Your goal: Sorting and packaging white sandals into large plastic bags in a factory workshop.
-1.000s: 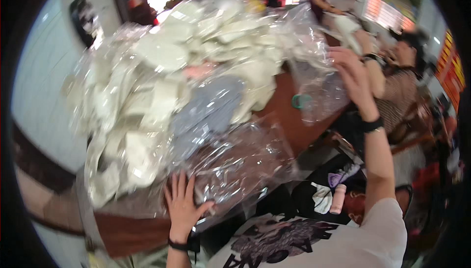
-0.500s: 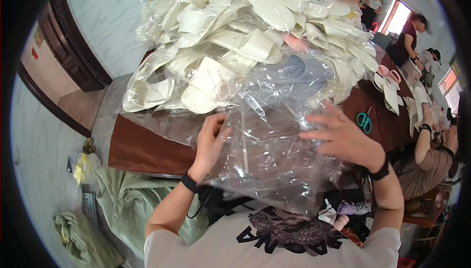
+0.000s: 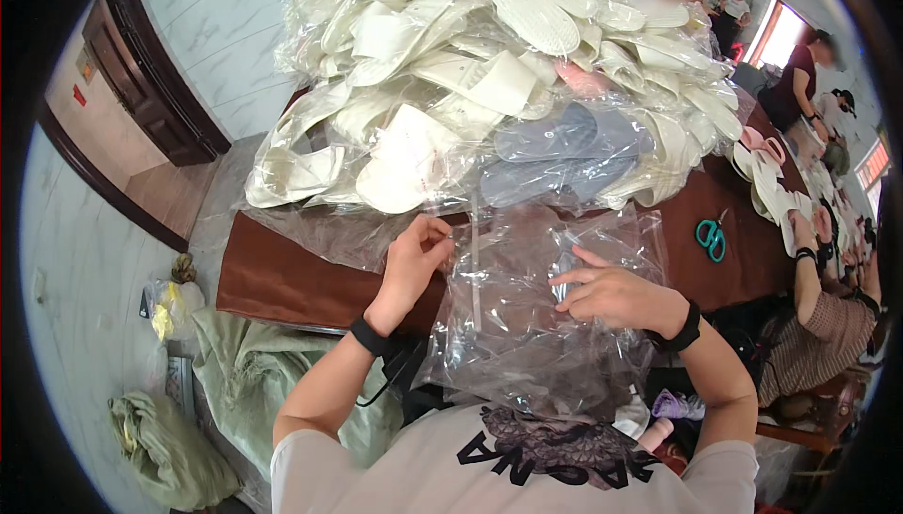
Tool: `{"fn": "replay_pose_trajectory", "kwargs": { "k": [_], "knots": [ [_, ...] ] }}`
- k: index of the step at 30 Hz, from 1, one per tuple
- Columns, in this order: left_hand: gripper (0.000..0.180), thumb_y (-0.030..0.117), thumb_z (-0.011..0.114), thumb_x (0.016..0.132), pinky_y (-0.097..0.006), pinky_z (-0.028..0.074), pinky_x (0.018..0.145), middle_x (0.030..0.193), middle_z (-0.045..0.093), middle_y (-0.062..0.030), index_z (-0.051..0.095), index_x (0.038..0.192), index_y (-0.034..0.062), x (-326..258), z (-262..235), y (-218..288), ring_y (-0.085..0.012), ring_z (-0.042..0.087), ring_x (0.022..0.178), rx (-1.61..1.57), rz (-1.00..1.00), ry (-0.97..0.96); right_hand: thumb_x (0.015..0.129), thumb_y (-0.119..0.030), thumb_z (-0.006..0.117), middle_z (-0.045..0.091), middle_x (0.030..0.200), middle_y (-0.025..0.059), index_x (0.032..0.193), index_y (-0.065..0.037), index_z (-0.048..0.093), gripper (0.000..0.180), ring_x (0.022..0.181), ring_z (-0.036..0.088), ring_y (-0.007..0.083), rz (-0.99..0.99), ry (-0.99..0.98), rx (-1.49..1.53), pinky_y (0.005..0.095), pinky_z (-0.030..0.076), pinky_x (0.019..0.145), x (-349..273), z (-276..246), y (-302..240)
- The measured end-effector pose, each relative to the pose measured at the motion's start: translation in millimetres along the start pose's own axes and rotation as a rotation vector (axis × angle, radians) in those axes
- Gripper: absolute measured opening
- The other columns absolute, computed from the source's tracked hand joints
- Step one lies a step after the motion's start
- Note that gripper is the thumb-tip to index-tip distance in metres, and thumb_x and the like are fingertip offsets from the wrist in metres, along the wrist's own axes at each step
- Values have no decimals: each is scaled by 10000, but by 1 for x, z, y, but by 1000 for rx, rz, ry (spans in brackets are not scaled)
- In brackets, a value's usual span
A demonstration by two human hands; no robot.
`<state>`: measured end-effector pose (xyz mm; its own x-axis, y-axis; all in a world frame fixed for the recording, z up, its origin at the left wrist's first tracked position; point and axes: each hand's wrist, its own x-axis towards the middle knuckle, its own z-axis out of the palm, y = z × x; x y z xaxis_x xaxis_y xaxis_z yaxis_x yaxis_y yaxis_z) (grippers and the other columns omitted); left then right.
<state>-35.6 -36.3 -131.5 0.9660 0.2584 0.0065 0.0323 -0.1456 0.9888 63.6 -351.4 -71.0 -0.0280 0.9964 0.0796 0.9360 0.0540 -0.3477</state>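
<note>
One clear plastic bag (image 3: 513,312) lies at the near edge of the brown-covered counter (image 3: 315,274), its lower part reaching past that edge over the person's shirt front. Two hands are on it: the left hand (image 3: 414,260), fingers curled, pinches the bag's left side between thumb and forefinger; the right hand (image 3: 611,296) has its fingers partly spread over the bag's right half, fingertips touching the film. One black band (image 3: 369,335) circles each wrist, two in all. Just beyond the bag, toward the far edge, two blue-grey slippers (image 3: 616,142) lie in clear wrapping at the front of a heap of wrapped cream slippers (image 3: 527,11), which overlap too much to count. One pink piece (image 3: 581,79), mostly covered, shows within the heap. To the right of the bag, near the counter's right-hand stretch, lies one pair of scissors (image 3: 712,239) with two teal handle loops, on the bare cover. Farther along the right edge, one co-worker's forearm (image 3: 804,269) reaches over more pale slippers (image 3: 769,196). On the floor off the counter's near left corner are two green woven sacks (image 3: 174,453).
</note>
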Motion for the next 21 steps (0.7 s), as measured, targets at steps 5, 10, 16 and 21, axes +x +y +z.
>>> {"fn": "replay_pose_trajectory", "kwargs": {
  "k": [5,10,16,21],
  "knots": [
    [237,-19,562,927,-243,514,713,1052,605,-49,538,1158,27,-3,4,1,-116,606,849,-295,-41,20,805,-49,624,685,1033,35,919,-84,656,123,1227,563,253,151,-93,152,595,193,1179,-1,1,8],
    [314,26,572,946,-275,527,785,1074,598,-28,535,1257,45,-11,8,8,-124,616,904,-253,1,51,849,-156,656,635,1104,91,1216,-178,582,375,1243,533,276,305,-20,85,609,225,1157,17,-6,1],
    [152,120,581,980,-278,527,812,1032,599,-11,600,1105,36,-7,-5,-10,-115,600,984,-349,-138,139,803,-87,689,465,1425,100,1363,-231,512,604,1414,345,293,100,-102,-187,654,189,1152,34,16,2],
    [480,363,470,1043,-373,501,930,1342,495,-135,348,1412,81,-12,11,15,-250,580,1151,-382,-54,40,799,-19,620,460,1446,80,1338,-216,541,579,1418,344,289,83,-211,-169,658,227,1148,36,9,-4]
  ]
}}
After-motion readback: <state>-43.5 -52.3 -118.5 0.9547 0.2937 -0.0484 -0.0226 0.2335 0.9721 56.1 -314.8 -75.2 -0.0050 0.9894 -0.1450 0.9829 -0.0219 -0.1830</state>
